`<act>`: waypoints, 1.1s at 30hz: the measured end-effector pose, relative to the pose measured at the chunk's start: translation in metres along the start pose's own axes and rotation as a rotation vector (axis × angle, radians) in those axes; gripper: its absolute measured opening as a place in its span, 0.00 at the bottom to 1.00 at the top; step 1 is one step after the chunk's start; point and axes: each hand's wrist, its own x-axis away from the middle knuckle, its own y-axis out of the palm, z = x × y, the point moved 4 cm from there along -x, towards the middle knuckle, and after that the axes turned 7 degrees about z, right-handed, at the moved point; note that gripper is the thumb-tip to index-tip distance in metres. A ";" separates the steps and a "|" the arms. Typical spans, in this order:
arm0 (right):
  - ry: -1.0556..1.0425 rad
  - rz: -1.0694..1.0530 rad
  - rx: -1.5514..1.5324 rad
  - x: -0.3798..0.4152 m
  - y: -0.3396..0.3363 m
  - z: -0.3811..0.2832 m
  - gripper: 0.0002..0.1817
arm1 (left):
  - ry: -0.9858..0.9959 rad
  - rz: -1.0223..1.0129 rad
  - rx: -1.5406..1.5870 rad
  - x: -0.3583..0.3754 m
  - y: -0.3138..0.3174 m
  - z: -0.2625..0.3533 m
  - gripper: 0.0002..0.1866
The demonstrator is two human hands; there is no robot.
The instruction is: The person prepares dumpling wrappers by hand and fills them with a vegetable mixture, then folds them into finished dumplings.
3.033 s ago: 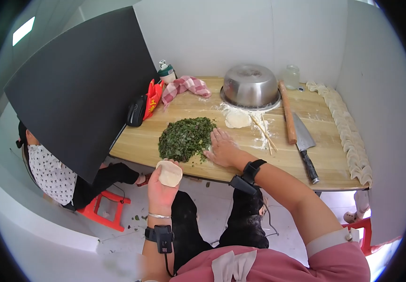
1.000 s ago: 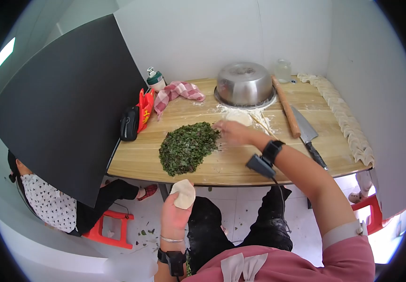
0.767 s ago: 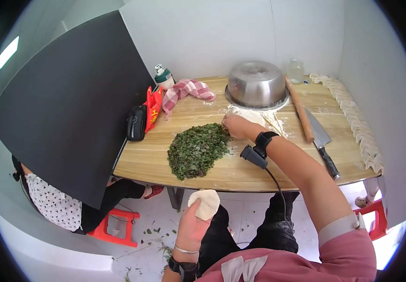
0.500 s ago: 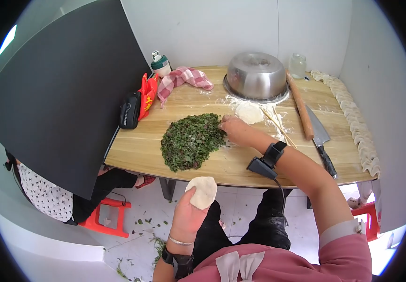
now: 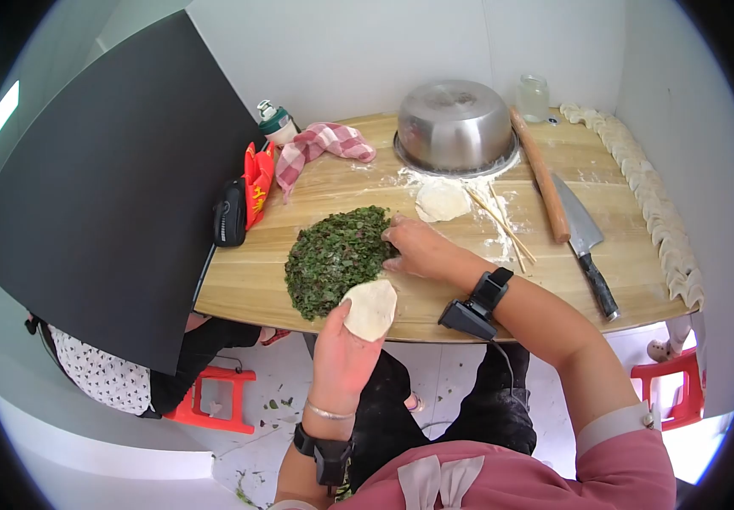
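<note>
A round, pale dumpling wrapper (image 5: pixel 371 311) lies across the fingers of my left hand (image 5: pixel 339 367), its thumb pressed on the wrapper's left edge. I hold it just over the table's front edge, close below a heap of chopped green leaves (image 5: pixel 333 259). At the heap's right side is my right hand (image 5: pixel 422 248), with its fingers curled into the leaves and gripping some at the edge. Another flat wrapper (image 5: pixel 443 201) rests on flour behind my right hand. Two chopsticks (image 5: pixel 503 223) lie beside that wrapper.
An upturned metal bowl (image 5: pixel 455 127) stands at the back. To its right are a rolling pin (image 5: pixel 541 174), a cleaver (image 5: pixel 582 229) and a glass jar (image 5: pixel 533 98). Folded dumplings (image 5: pixel 639 174) line the right edge. A checked cloth (image 5: pixel 320 149) lies back left; a person (image 5: pixel 103 370) sits behind the black panel.
My left hand has risen with the wrapper, from below the table edge to beside the leaves. My right hand has shifted slightly down and left along the heap's edge. The view has tilted a little.
</note>
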 end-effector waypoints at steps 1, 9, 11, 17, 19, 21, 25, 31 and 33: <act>0.009 0.002 -0.003 0.001 0.001 0.002 0.23 | 0.005 -0.013 0.028 -0.008 0.002 0.000 0.21; 0.096 0.112 -0.135 -0.005 -0.002 0.017 0.12 | -0.030 -0.008 0.075 -0.032 -0.001 -0.012 0.21; 0.107 0.117 -0.167 -0.007 0.001 0.023 0.13 | -0.043 -0.011 0.073 -0.036 -0.006 -0.016 0.22; 0.294 0.070 -0.492 -0.007 -0.021 0.012 0.12 | -0.026 0.015 0.040 -0.051 0.002 -0.018 0.23; 0.297 0.041 -0.562 -0.003 -0.030 0.002 0.12 | -0.024 -0.010 0.044 -0.059 0.008 -0.019 0.23; -0.063 0.077 -0.261 0.005 -0.040 -0.020 0.11 | -0.018 0.039 0.073 -0.064 0.011 -0.020 0.23; -0.234 0.091 -0.094 0.011 -0.028 -0.029 0.11 | -0.014 -0.049 0.054 -0.074 0.009 -0.023 0.20; -0.264 -0.015 -0.075 0.013 -0.029 -0.032 0.13 | 0.000 -0.009 0.029 -0.076 -0.002 -0.025 0.20; -0.099 -0.058 -0.233 0.012 -0.035 -0.029 0.10 | 0.009 -0.004 0.057 -0.073 -0.001 -0.024 0.20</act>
